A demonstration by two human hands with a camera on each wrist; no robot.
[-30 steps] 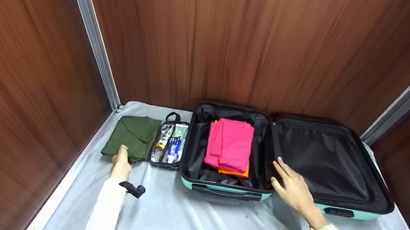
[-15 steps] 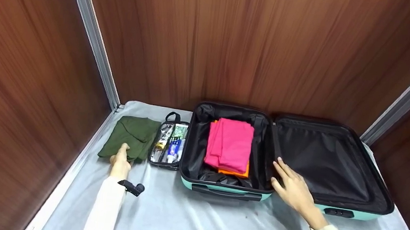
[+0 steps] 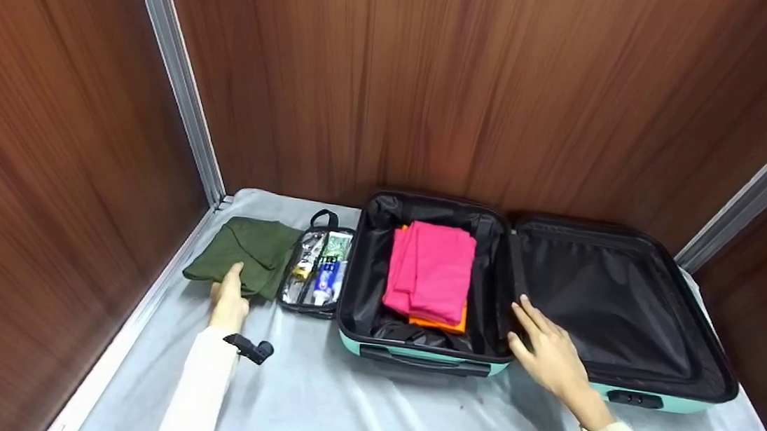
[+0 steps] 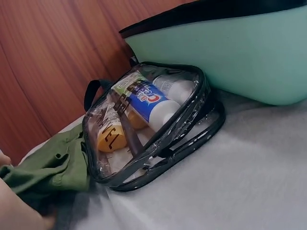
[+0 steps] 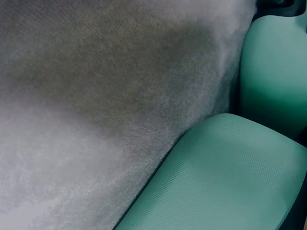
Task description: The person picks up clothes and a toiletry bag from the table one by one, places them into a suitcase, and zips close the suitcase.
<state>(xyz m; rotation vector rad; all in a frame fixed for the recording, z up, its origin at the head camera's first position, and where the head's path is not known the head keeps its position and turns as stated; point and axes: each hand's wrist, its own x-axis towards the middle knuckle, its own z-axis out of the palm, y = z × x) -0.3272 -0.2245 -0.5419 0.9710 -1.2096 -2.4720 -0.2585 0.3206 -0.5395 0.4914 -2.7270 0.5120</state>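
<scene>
A folded dark green garment [image 3: 246, 248] lies at the far left. My left hand [image 3: 229, 303] pinches its near edge, thumb on top and the other fingers underneath, mostly hidden in the head view. In the left wrist view the green cloth [image 4: 53, 165] bends up off the sheet at the hand. My right hand [image 3: 548, 354] rests with fairly straight fingers on the inner rim of the open mint-green suitcase [image 3: 350, 342], where its two halves meet. Folded pink cloth [image 3: 441, 270] sits on orange cloth [image 3: 440, 325] in the left half of the suitcase.
A clear toiletry bag [image 4: 144, 115] with black trim, holding a toothpaste tube [image 4: 152, 101] and bottles, stands between the garment and the suitcase. The suitcase's right half [image 3: 607, 300] has a black lining. Wood-grain panels [image 3: 296, 94] close in the back and sides.
My left hand has moved slightly forward, and the garment's near edge has come up with it, its left corner shifting a little left. The right hand stays still.
</scene>
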